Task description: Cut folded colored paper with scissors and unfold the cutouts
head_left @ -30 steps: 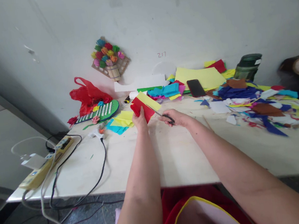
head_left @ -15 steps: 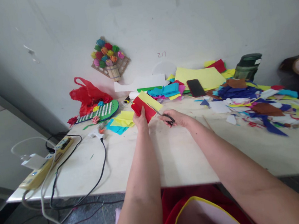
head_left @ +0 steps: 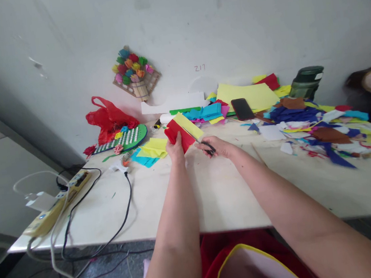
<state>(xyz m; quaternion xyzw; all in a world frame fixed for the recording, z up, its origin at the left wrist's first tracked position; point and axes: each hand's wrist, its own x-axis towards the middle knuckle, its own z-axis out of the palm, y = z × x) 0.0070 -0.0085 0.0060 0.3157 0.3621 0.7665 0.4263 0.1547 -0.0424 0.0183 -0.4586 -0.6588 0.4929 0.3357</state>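
Note:
In my left hand [head_left: 175,149] is a red sheet of paper [head_left: 185,140], folded or layered at its left side, with the thumb pressed on top. A pale yellow strip [head_left: 188,125] lies along its upper right edge. My right hand [head_left: 218,146] grips black-handled scissors [head_left: 209,146], and their blades point up and left at the line between red and yellow. How wide the blades stand is too small to tell. To the left of my left hand lie yellow paper pieces [head_left: 153,147] and a blue sheet [head_left: 145,158] on the white table [head_left: 225,197].
Paper scraps [head_left: 332,135] are heaped at the right, near a green bottle [head_left: 307,82]. A phone [head_left: 243,109] rests at the back. At the left are a glue gun [head_left: 120,166], a power strip [head_left: 58,202] with cables, and a red plastic bag [head_left: 111,116].
Both hands stay almost where they were. The red paper and yellow strip have shifted very slightly to the right; the scissors are still at the paper's edge.

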